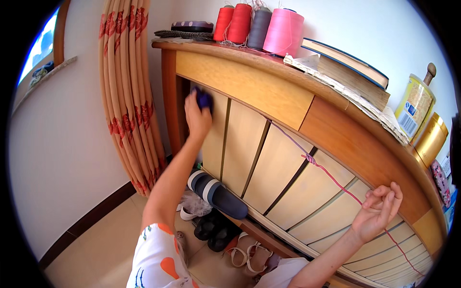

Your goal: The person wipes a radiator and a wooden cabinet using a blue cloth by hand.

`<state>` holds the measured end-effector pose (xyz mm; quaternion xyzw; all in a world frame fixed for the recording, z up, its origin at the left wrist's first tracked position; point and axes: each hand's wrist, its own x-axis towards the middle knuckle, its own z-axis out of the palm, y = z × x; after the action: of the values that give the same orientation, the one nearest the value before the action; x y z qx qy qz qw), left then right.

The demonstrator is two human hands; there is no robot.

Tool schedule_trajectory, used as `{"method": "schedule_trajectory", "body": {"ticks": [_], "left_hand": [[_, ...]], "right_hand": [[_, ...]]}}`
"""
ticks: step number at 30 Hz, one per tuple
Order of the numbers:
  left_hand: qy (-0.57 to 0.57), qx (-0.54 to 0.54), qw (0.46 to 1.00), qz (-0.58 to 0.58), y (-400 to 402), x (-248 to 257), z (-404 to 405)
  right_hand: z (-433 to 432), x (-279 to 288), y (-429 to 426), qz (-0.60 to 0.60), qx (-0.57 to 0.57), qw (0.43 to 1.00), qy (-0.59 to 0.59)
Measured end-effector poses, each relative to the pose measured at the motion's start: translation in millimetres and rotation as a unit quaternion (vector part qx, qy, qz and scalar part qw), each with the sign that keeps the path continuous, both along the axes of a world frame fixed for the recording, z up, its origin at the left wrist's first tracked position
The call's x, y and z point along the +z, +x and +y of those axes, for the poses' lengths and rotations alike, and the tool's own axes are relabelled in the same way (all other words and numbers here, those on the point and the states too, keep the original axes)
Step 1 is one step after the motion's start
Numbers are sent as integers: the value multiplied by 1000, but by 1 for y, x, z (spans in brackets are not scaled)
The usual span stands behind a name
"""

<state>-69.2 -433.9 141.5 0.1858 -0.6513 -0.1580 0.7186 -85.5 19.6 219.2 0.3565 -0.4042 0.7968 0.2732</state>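
Observation:
My left hand (199, 118) grips a bunched dark purple cloth (204, 99), slightly blurred. It is against the upper left corner of the pale panelled front (241, 133) of a wooden furniture piece. My right hand (380, 212) is at the lower edge of the brown wooden rail (356, 151), palm turned up and fingers loosely bent, with nothing visible in it. A thin wire, purple at one end and red (336, 181) along the rest, crosses the panels. A twisted knot joins its two colours, and part of it passes behind my right hand.
Along the top stand thread cones (283, 32), stacked books (349, 68), a yellow-labelled container (414, 104) and a gold canister (430, 140). A patterned curtain (126, 93) hangs at the left. Slide sandals (218, 194), black shoes (216, 230) and white-strapped sandals (252, 253) lie below.

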Motion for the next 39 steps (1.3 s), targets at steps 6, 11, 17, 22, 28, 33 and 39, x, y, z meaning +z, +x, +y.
{"method": "schedule_trajectory", "body": {"ticks": [6,11,17,22,28,33,39], "left_hand": [[40,-20,999,-17,-14,-29,-12],[338,-48,925,-168,-7,-162,22],[412,-91,895,-145,-12,-103,2],[155,-80,984,-21,-3,14,5],[303,-45,952,18,-27,-117,-9],[670,-171,719,76,-25,-224,-46],[455,-208,862,84,-26,-57,39]], "right_hand": [[0,-1,-1,4,-14,1000,0],[-7,0,1,-19,-26,999,-21],[0,1,-1,-2,-18,1000,-4],[2,-5,-5,10,-19,999,25],[0,-2,-3,11,-3,1000,12],[-9,-2,-2,11,18,1000,17],[-3,-2,-3,21,-2,999,26]]}}
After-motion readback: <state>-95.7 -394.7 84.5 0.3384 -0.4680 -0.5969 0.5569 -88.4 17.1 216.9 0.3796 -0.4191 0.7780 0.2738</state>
